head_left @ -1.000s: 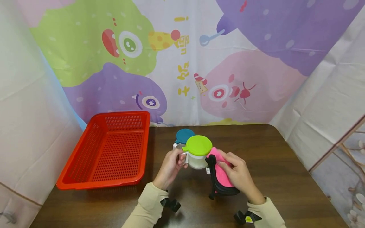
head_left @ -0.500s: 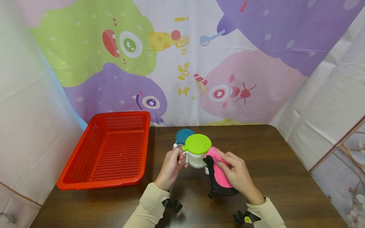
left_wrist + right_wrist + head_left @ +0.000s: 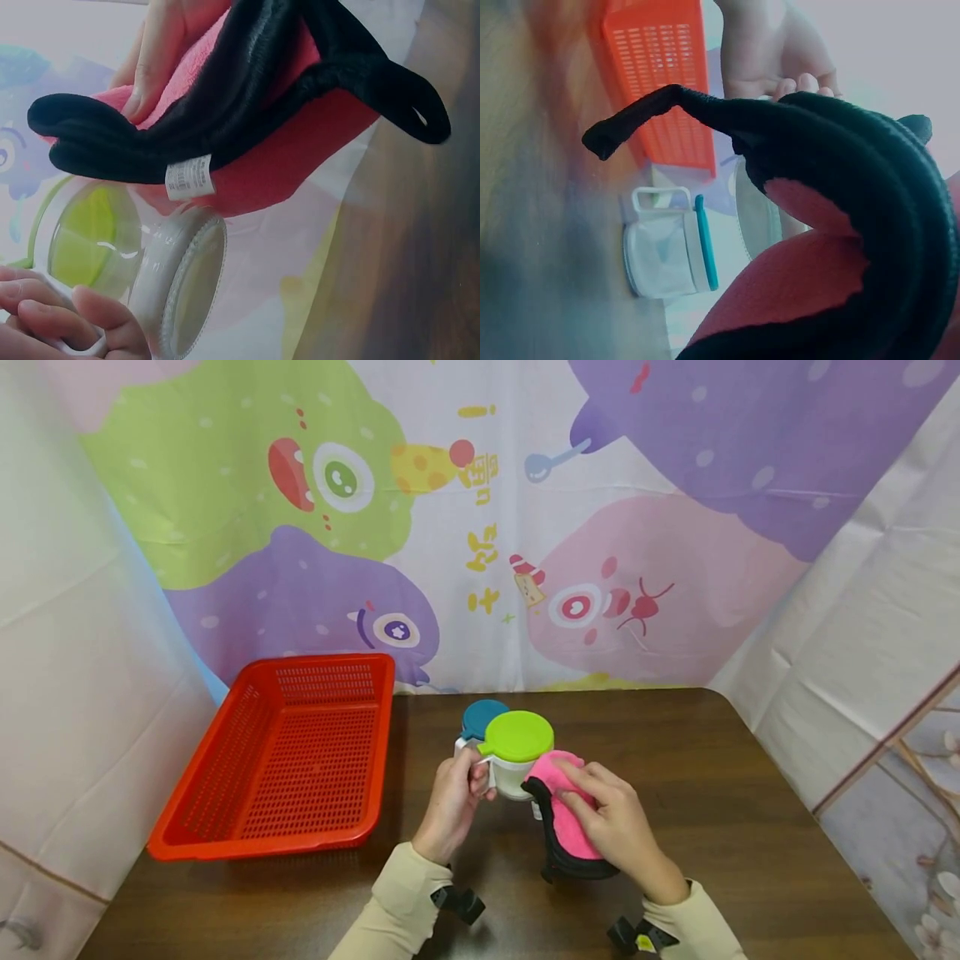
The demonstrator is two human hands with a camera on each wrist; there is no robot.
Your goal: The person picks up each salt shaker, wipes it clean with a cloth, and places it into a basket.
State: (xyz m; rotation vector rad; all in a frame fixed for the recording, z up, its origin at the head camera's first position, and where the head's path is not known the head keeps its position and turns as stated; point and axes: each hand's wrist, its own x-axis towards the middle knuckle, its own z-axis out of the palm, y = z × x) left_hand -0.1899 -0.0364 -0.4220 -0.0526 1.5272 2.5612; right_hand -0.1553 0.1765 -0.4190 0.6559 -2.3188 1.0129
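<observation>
My left hand (image 3: 453, 802) grips the white handle of a clear jar with a lime-green lid (image 3: 519, 735), held up above the table. In my right hand (image 3: 618, 818) is a folded pink cloth with black edging (image 3: 572, 827), pressed against the jar's right side. In the left wrist view a small white tag (image 3: 190, 178) and a black hanging loop (image 3: 420, 105) show on the cloth. A second clear jar (image 3: 660, 255) with a blue lid (image 3: 483, 718) stands on the table behind the held one, partly hidden by it in the head view.
A red perforated plastic basket (image 3: 315, 760) sits on the left of the dark wooden table (image 3: 712, 793). Behind the table hangs a cartoon-printed curtain (image 3: 480, 527), with light cloth walls on either side.
The cloth and my right hand have slid left and slightly down across the jar's side, covering more of its front. The green-lidded jar has shifted a little left and up.
</observation>
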